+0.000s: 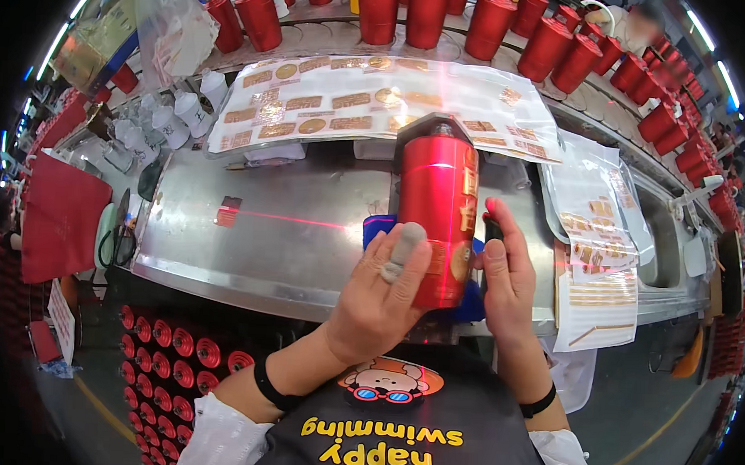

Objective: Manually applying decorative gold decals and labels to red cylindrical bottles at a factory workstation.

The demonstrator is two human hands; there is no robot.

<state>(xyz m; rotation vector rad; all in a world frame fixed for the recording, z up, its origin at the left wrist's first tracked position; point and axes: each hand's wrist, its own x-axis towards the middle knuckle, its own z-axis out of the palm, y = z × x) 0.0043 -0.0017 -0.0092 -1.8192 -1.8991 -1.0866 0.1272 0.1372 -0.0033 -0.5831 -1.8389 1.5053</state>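
Holding entry, 1 item in hand: red cylinder (436,223), lying at the near edge of the steel table (289,229), middle of its length, resting on a blue pad (377,227).

- Left hand (378,295): fingers spread and pressed flat on the cylinder's left side, over a gold label (439,259); 1 finger wears a grey cot.
- Right hand (507,280): fingers curled beside the cylinder's right side, closed on a small dark tool (493,229).
- Red laser line (298,221): runs across the table onto the cylinder.

Risk, as judged: the round body could roll under uneven pressure, so the label may sit crooked or wrinkle.

Containers:
- Flat tray (553,199), right end of table: holds label sheets (601,242).
- Clear sleeve (370,99), far edge: holds more gold labels.
- Rack (168,352) below the near edge: rows of red cylinders, ends outward.
- Far conveyor (331,35): upright red cylinders.
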